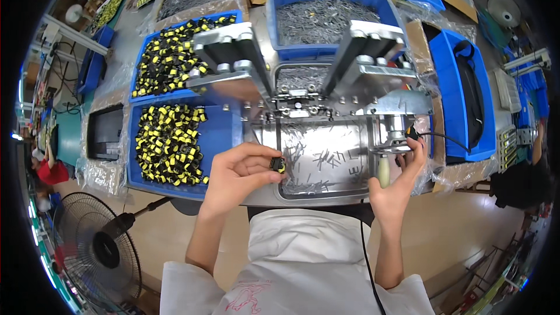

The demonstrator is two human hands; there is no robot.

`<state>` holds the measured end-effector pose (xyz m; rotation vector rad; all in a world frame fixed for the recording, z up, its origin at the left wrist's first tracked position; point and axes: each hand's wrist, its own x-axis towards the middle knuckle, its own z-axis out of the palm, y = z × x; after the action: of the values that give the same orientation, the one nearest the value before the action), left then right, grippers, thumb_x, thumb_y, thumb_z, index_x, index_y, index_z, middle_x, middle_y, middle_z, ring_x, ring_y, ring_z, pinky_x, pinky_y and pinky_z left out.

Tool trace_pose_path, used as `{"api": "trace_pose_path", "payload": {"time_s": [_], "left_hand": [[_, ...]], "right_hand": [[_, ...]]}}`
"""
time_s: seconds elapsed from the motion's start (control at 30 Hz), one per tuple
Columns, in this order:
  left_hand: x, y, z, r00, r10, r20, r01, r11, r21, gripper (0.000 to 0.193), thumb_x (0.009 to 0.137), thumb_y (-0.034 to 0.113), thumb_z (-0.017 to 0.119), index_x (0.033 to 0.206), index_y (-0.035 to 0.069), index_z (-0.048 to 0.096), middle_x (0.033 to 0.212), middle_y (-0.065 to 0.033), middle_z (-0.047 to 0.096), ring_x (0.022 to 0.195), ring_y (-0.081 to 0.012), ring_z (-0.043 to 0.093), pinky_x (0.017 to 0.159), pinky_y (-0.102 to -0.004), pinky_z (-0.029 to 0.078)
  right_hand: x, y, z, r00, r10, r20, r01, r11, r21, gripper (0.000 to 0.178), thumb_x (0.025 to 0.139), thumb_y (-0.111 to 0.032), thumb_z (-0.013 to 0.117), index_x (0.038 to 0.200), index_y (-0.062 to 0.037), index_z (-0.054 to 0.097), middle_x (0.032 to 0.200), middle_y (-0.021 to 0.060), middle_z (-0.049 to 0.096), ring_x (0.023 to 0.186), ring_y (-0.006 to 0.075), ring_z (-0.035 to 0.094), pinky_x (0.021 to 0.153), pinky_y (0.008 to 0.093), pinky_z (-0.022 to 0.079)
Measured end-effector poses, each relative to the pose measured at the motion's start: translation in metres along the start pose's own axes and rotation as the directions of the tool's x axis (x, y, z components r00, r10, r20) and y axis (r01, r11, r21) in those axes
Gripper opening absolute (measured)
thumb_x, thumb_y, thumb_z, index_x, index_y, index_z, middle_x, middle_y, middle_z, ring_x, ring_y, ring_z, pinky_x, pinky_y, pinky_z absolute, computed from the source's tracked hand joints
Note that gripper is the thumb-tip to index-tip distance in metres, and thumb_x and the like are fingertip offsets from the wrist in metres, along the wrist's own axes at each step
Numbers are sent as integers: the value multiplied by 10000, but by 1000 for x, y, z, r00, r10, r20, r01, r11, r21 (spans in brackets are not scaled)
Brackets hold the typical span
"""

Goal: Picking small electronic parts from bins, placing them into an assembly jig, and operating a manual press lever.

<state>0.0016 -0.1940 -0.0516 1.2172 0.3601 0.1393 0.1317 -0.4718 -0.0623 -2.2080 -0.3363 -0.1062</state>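
Pinching part (277,165) in left hand (240,176); spreading right hand (398,185) near handle (383,170), unclear if touching. Seeing parts (166,146) in 2 left bins (224,129), strips (324,157) in partly hidden tray (347,189).

The left hand (233,176) pinches a little black and yellow part (276,165); the right hand (398,190) is by a pale handle (384,171).

We count at least five blue bins (227,134) on the workbench (259,20): two toward its left edge, at least two toward its far edge, one by its right edge. Toward the near edge, we count one metal tray (318,199), one press (402,104), one left hand (236,172), one right hand (399,179) and one black-and-yellow part (277,165). The grey pins (326,157) in the tray outrun our count; off the near left corner, we see one large fan (106,249).
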Motion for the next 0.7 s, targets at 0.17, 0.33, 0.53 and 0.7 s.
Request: {"api": "trace_pose_path", "payload": {"time_s": [0.17, 0.33, 0.53, 0.7], "left_hand": [[7, 10, -50, 991, -36, -132, 64, 974, 217, 338, 905, -106, 783, 1233, -72, 711, 1056, -155, 786, 933, -180, 789, 867, -282, 630], [25, 44, -98, 928, 222, -300, 65, 696, 715, 279, 874, -5, 822, 1149, -5, 779, 1007, -106, 788, 882, -149, 767, 829, -288, 614], [82, 92, -171, 827, 463, -320, -14, 586, 810, 370, 884, 23, 811, 1246, -6, 739, 1055, -96, 779, 990, -173, 753, 896, -309, 599], [92, 107, -188, 705, 637, -312, -283, 656, 700, 480, 950, 15, 769, 1411, -10, 635, 1246, -136, 727, 1133, -234, 753, 984, -318, 592]], "right_hand": [[-3, 5, -4, 1000, 31, -2, -31, 1000, -3, 946, 686, 54, 613, 1589, -47, 352, 1676, 300, 222, 1559, 459, 327, 1204, 529, 410], [-5, 9, -3, 1000, -1, -3, 1, 1000, 14, 947, 692, 39, 605, 1599, -51, 350, 1685, 286, 212, 1538, 449, 355, 1206, 537, 406], [-11, 10, -6, 1000, 13, -3, -13, 1000, 13, 955, 681, 30, 603, 1598, -55, 352, 1693, 271, 206, 1536, 441, 343, 1192, 544, 417], [-10, 10, -6, 1000, -9, -4, 9, 1000, 20, 961, 676, 29, 602, 1600, -60, 352, 1693, 272, 211, 1537, 438, 344, 1176, 529, 430]]}}
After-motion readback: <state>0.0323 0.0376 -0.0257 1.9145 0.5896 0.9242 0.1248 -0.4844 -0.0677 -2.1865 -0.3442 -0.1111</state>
